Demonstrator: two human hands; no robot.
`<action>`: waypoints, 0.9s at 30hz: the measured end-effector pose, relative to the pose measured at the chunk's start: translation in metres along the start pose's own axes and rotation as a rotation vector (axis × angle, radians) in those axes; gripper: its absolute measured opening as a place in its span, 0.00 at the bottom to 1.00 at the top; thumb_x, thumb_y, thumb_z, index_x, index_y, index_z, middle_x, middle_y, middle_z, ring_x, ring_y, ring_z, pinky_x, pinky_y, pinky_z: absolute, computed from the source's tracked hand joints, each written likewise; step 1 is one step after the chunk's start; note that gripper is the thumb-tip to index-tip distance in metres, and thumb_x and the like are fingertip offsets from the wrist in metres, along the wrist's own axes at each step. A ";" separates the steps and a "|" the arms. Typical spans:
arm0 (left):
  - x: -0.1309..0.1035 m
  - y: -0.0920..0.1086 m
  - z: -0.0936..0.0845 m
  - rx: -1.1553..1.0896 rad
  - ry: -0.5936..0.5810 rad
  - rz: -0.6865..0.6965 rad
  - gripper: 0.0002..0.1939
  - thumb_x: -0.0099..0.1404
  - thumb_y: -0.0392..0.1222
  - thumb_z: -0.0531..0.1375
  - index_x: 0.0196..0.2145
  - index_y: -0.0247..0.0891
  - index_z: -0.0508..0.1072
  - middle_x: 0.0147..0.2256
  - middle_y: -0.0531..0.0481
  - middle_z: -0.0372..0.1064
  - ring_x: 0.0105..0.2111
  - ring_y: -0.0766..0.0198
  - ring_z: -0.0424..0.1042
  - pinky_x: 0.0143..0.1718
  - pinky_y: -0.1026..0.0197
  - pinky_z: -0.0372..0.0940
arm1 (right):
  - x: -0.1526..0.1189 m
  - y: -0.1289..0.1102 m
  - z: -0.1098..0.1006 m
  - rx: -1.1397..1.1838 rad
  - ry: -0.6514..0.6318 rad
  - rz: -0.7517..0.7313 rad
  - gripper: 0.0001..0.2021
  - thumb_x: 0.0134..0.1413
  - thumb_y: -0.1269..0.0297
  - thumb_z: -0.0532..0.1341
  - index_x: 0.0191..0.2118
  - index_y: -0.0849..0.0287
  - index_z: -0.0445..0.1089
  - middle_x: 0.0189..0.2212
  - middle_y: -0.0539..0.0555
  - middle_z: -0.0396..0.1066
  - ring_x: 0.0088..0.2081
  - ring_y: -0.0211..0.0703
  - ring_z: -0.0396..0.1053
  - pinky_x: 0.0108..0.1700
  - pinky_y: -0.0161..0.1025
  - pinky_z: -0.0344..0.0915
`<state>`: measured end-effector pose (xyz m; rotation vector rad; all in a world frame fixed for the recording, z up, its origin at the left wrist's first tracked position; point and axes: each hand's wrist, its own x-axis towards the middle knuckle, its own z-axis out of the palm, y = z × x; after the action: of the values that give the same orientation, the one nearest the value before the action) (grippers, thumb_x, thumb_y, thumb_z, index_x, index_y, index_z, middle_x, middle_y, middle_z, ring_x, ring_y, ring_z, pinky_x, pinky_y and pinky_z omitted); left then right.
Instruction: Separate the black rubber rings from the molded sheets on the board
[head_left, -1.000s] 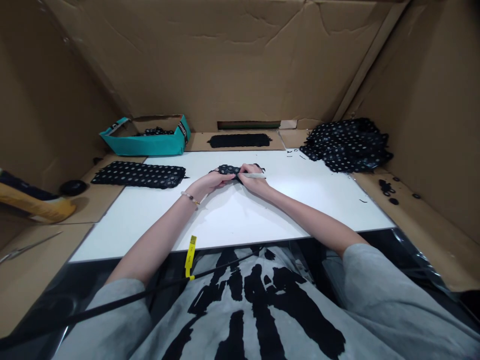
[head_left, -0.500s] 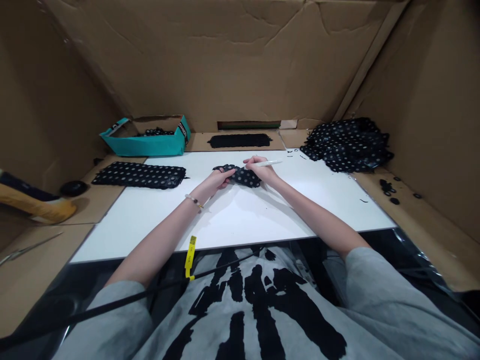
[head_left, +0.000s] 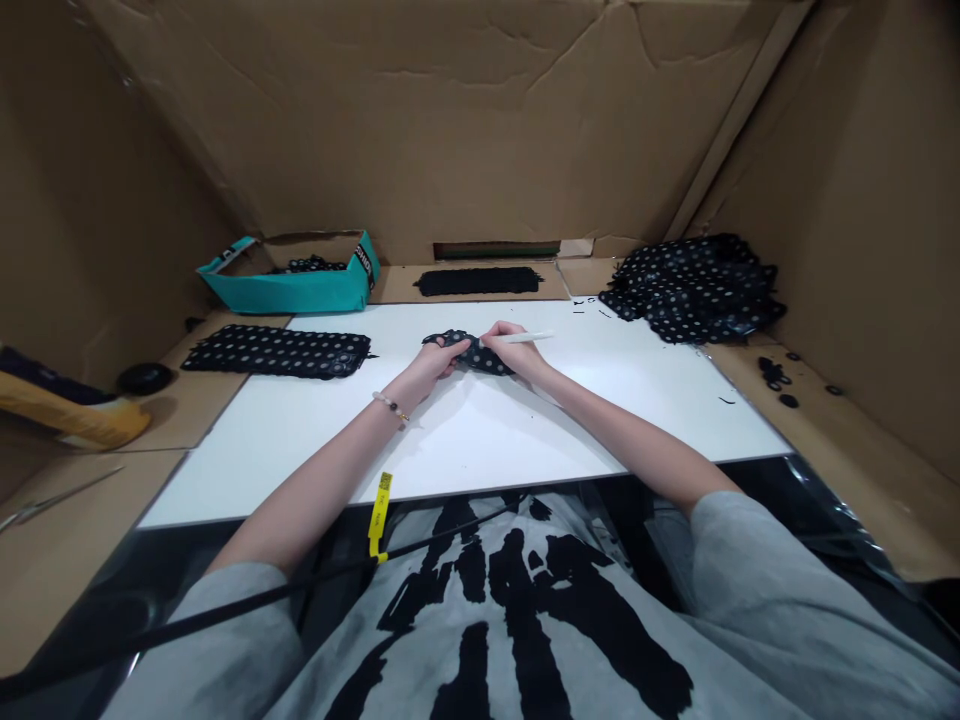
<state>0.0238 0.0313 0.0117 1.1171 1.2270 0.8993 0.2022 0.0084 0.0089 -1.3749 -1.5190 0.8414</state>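
Observation:
Over the middle of the white board, my left hand grips a small black polka-dot fabric piece between thumb and fingers. My right hand is closed round a white pen-like tool, whose back end points right. Its fingertips rest at the fabric, close to my left thumb, and the tool's tip is too small to make out. A flat stack of dotted fabric lies to the left, and a black strip stack lies beyond my hands.
A teal box with dotted fabric inside stands at the back left. At the right is a dotted fabric heap, with small black rings nearby. A yellow bottle and metal tweezers lie left. Cardboard walls surround the board.
My right hand has shifted slightly left, towards my left thumb, and the white tool has moved with it and tilted lower. My left hand keeps its grip on the fabric.

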 end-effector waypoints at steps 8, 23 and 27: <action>0.001 0.002 -0.002 -0.049 -0.041 -0.010 0.20 0.58 0.36 0.70 0.24 0.38 0.59 0.21 0.59 0.54 0.17 0.76 0.51 0.18 0.69 0.44 | -0.007 -0.003 0.010 -0.275 0.070 -0.121 0.08 0.56 0.58 0.54 0.29 0.54 0.63 0.31 0.49 0.72 0.37 0.44 0.67 0.41 0.39 0.59; -0.007 0.016 -0.023 0.364 -0.157 -0.016 0.18 0.53 0.45 0.73 0.21 0.38 0.68 0.15 0.54 0.59 0.16 0.68 0.56 0.17 0.62 0.45 | 0.000 -0.003 -0.003 0.008 -0.026 0.012 0.08 0.49 0.57 0.59 0.27 0.56 0.67 0.30 0.48 0.73 0.37 0.43 0.68 0.41 0.38 0.61; -0.011 0.021 -0.023 0.315 -0.171 -0.030 0.18 0.51 0.42 0.74 0.20 0.39 0.67 0.14 0.54 0.58 0.15 0.68 0.55 0.17 0.61 0.43 | 0.002 -0.004 -0.005 0.026 -0.102 0.032 0.07 0.46 0.59 0.61 0.26 0.56 0.68 0.33 0.49 0.75 0.38 0.44 0.70 0.45 0.38 0.63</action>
<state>0.0008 0.0291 0.0353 1.3911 1.2664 0.5863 0.2052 0.0095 0.0143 -1.3584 -1.5619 0.9602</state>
